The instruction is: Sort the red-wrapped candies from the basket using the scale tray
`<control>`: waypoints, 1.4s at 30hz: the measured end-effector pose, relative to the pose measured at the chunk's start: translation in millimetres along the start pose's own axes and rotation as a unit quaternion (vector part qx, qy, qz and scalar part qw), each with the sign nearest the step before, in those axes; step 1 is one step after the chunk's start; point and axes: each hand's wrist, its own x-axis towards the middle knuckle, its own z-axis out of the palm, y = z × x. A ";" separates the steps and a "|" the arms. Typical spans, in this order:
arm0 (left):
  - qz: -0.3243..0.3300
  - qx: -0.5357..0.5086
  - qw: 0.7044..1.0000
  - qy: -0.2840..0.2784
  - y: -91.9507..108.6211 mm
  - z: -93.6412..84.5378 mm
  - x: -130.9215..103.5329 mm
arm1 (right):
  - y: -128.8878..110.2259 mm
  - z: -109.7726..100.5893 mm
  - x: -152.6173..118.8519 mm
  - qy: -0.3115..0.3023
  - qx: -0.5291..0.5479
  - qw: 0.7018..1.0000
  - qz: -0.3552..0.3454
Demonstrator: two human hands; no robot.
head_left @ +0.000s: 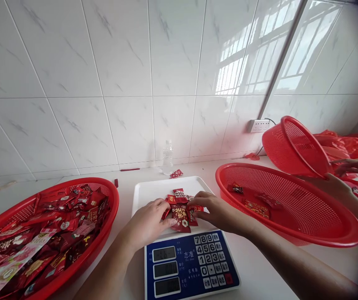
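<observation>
A small pile of red snack packets lies on the white pan of a digital scale. My left hand cups the pile from the left, its thumb on the large front packet and its fingers curled at the left packets. From the other side my right hand closes its fingers and thumb over the right-hand packets. Their undersides are hidden by my hands. The scale's keypad and its dark displays face me; I cannot read the digits.
On the left stands a red basket full of packets. Another red basket, with a few packets, stands right. Beyond it a co-worker's hands hold a tilted red basket. A clear bottle and loose packet are behind the pan.
</observation>
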 end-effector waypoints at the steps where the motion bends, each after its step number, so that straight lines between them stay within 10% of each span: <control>1: 0.000 -0.001 1.000 0.000 0.1 0.1 0.0 | 0.9 1.3 0.6 0.007 -0.003 1.000 0.001; 18: 0.003 -0.001 1.000 0.000 1.0 0.5 -0.1 | 4.4 10.1 12.0 0.069 -0.035 0.997 -0.030; 42: -0.003 0.008 1.000 -0.001 -0.1 1.9 0.8 | 0.4 -5.2 -4.8 0.005 -0.020 1.000 0.011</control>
